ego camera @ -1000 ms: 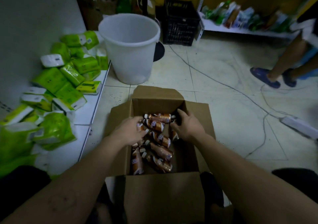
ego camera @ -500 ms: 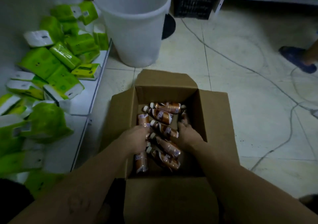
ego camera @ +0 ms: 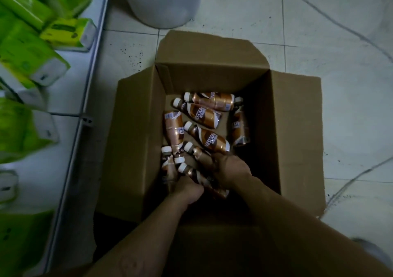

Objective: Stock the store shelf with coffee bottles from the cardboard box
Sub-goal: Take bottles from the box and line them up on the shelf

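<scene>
At 6 o'clock within the cardboard box [ego camera: 265, 117], one coffee bottle [ego camera: 194, 175] is clasped by the left grip [ego camera: 188, 190]; closure of the right grip [ego camera: 230, 169] cannot be told. Several bottles [ego camera: 209, 116] are left to shelve.

Fingertips out of sight
Left hand [ego camera: 187, 188] and right hand [ego camera: 230, 170] dig among coffee bottles [ego camera: 204, 115], fingertips covered, perhaps gripping one each; white bucket [ego camera: 161, 2] cropped at top.
</scene>
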The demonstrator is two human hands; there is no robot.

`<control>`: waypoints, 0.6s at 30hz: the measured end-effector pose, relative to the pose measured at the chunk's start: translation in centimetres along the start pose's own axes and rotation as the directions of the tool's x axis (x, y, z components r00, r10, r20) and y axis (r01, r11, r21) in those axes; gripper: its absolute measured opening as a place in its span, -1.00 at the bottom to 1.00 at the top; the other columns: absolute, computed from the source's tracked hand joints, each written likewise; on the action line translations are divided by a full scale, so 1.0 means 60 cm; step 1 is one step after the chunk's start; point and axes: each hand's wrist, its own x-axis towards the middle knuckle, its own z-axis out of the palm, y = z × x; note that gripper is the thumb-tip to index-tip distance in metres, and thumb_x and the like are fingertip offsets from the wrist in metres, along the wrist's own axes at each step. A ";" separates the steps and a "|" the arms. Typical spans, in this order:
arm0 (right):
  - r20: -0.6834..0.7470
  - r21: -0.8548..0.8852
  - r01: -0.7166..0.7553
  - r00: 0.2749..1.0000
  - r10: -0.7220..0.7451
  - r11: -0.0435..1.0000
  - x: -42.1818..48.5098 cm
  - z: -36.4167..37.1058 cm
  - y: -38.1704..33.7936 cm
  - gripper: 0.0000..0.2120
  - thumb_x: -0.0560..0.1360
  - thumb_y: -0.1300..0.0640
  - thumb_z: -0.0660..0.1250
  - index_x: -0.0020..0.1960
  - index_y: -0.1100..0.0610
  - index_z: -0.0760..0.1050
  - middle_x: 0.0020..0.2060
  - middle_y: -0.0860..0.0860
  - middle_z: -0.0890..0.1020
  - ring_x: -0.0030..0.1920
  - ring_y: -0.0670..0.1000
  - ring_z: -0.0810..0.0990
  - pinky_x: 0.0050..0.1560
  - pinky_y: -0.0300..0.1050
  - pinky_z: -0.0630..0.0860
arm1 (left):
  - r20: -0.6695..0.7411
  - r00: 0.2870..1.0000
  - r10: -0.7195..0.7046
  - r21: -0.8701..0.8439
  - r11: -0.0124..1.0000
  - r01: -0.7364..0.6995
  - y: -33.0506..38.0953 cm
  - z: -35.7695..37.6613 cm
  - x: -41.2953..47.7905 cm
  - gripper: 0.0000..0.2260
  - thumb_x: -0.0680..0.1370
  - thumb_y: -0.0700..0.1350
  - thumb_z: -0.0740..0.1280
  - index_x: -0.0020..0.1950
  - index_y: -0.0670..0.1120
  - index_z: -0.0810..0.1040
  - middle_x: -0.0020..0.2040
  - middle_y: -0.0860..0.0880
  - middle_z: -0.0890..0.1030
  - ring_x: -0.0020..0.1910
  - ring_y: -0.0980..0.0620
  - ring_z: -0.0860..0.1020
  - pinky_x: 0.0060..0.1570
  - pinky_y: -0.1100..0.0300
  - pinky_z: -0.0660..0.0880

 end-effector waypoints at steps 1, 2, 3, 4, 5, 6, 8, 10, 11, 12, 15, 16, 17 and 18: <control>-0.005 -0.020 0.004 1.000 -0.004 1.000 0.002 0.002 0.001 -0.63 0.53 -0.06 0.26 0.31 0.00 0.37 0.20 0.09 0.50 0.13 0.11 0.51 0.11 0.06 0.51 | 0.007 1.000 -0.003 -0.073 0.997 0.004 -0.002 0.007 0.004 -0.90 0.50 -0.11 0.36 -0.01 0.06 0.55 -0.02 0.05 0.57 -0.04 0.05 0.52 0.03 0.19 0.43; -0.009 -0.037 0.007 1.000 -0.007 0.999 0.005 0.005 0.001 -0.61 0.53 -0.06 0.25 0.33 0.00 0.35 0.23 0.09 0.48 0.16 0.12 0.49 0.12 0.06 0.51 | 0.020 1.000 -0.004 -0.140 0.990 0.007 -0.002 0.015 0.008 -0.86 0.50 -0.15 0.35 0.03 0.03 0.56 0.00 0.04 0.59 -0.04 0.05 0.53 0.04 0.18 0.44; -0.015 -0.056 0.001 1.000 -0.002 0.998 0.007 0.008 0.000 -0.60 0.53 -0.05 0.25 0.34 0.02 0.34 0.26 0.09 0.45 0.18 0.12 0.48 0.12 0.05 0.50 | 0.035 0.999 -0.016 -0.200 0.979 0.022 -0.002 0.023 0.012 -0.82 0.51 -0.17 0.34 0.09 -0.01 0.56 0.05 0.01 0.61 -0.01 0.02 0.54 0.07 0.14 0.47; -0.026 -0.073 -0.009 1.000 0.007 0.997 0.012 0.010 0.000 -0.59 0.54 -0.03 0.25 0.34 0.04 0.33 0.28 0.10 0.43 0.19 0.12 0.48 0.12 0.04 0.50 | 0.040 0.998 -0.047 -0.257 0.965 0.056 -0.002 0.030 0.018 -0.78 0.52 -0.18 0.32 0.16 -0.03 0.56 0.09 -0.05 0.62 0.04 -0.04 0.55 0.12 0.09 0.49; -0.029 -0.076 -0.018 0.999 0.016 0.997 0.013 0.010 -0.002 -0.60 0.54 0.00 0.25 0.34 0.07 0.32 0.28 0.11 0.43 0.17 0.12 0.49 0.11 0.02 0.51 | 0.033 0.995 -0.090 -0.313 0.945 0.096 -0.001 0.034 0.021 -0.76 0.54 -0.17 0.30 0.20 -0.06 0.54 0.12 -0.09 0.61 0.08 -0.09 0.55 0.15 0.05 0.49; -0.030 -0.045 -0.019 0.999 0.018 0.999 0.014 0.011 -0.005 -0.61 0.54 0.04 0.26 0.33 0.09 0.32 0.28 0.13 0.43 0.15 0.12 0.51 0.08 -0.02 0.52 | 0.015 0.992 -0.129 -0.373 0.919 0.125 -0.001 0.036 0.022 -0.74 0.55 -0.14 0.28 0.24 -0.07 0.53 0.13 -0.12 0.60 0.09 -0.12 0.55 0.15 0.02 0.49; -0.021 0.034 0.005 1.000 -0.005 0.999 0.022 0.015 -0.010 -0.60 0.57 0.13 0.24 0.38 0.14 0.28 0.31 0.18 0.41 0.12 0.14 0.52 -0.05 -0.25 0.51 | -0.027 0.981 -0.193 -0.523 0.839 0.151 -0.001 0.038 0.027 -0.70 0.58 -0.08 0.27 0.30 -0.07 0.49 0.16 -0.13 0.58 0.09 -0.13 0.55 0.08 0.01 0.51; -0.007 0.006 0.003 1.000 -0.003 1.000 0.025 0.024 -0.018 -0.55 0.57 0.14 0.21 0.43 0.17 0.20 0.34 0.20 0.37 0.12 0.15 0.53 -0.16 -0.27 0.46 | -0.034 0.972 -0.233 -0.609 0.776 0.165 0.001 0.043 0.032 -0.64 0.59 -0.05 0.26 0.38 -0.08 0.40 0.22 -0.13 0.55 0.06 -0.09 0.54 -0.12 0.10 0.51; -0.004 -0.034 -0.033 0.999 0.032 0.999 0.027 0.030 -0.020 -0.52 0.56 0.12 0.22 0.43 0.17 0.18 0.33 0.18 0.37 0.11 0.13 0.54 -0.15 -0.18 0.48 | -0.038 0.968 -0.250 -0.599 0.781 0.178 0.003 0.044 0.036 -0.63 0.60 -0.05 0.25 0.39 -0.10 0.38 0.23 -0.14 0.54 0.03 -0.07 0.53 -0.21 0.15 0.49; -0.013 -0.061 -0.057 0.998 0.056 0.997 0.031 0.038 -0.019 -0.51 0.55 0.11 0.24 0.42 0.16 0.18 0.32 0.16 0.39 0.09 0.10 0.56 -0.14 -0.12 0.49 | -0.040 0.965 -0.261 -0.577 0.794 0.191 0.004 0.046 0.042 -0.64 0.60 -0.06 0.24 0.38 -0.12 0.39 0.22 -0.15 0.54 0.01 -0.07 0.53 -0.24 0.16 0.48; -0.019 -0.070 -0.061 0.998 0.060 0.996 0.044 0.041 -0.017 -0.53 0.53 0.05 0.28 0.37 0.13 0.22 0.27 0.12 0.43 0.10 0.08 0.55 -0.09 -0.08 0.50 | 0.011 0.965 -0.261 -0.551 0.804 0.224 0.009 0.041 0.059 -0.73 0.60 -0.11 0.23 0.28 -0.12 0.52 0.13 -0.16 0.59 0.01 -0.12 0.56 -0.18 0.14 0.49; -0.005 -0.072 -0.056 0.998 0.055 0.996 0.046 0.036 -0.017 -0.54 0.52 0.02 0.29 0.34 0.12 0.25 0.24 0.11 0.46 0.09 0.07 0.55 -0.07 -0.08 0.49 | 0.034 0.961 -0.273 -0.559 0.792 0.245 0.008 0.039 0.062 -0.74 0.60 -0.11 0.23 0.25 -0.13 0.54 0.11 -0.17 0.60 0.01 -0.14 0.57 -0.14 0.12 0.51; 0.010 -0.072 -0.046 0.999 0.047 0.996 0.049 0.032 -0.016 -0.56 0.51 -0.01 0.31 0.31 0.11 0.28 0.20 0.09 0.48 0.08 0.07 0.55 -0.06 -0.09 0.48 | 0.046 0.955 -0.292 -0.567 0.780 0.266 0.006 0.038 0.060 -0.75 0.59 -0.12 0.25 0.23 -0.14 0.55 0.10 -0.18 0.60 0.01 -0.15 0.57 -0.09 0.08 0.53; 0.021 -0.072 -0.034 0.999 0.036 0.997 0.049 0.028 -0.014 -0.57 0.50 -0.05 0.31 0.28 0.10 0.31 0.17 0.08 0.50 0.07 0.06 0.55 -0.07 -0.09 0.46 | 0.035 0.953 -0.300 -0.575 0.774 0.265 0.003 0.042 0.059 -0.77 0.58 -0.13 0.28 0.21 -0.15 0.56 0.09 -0.18 0.61 0.02 -0.17 0.58 -0.03 0.06 0.54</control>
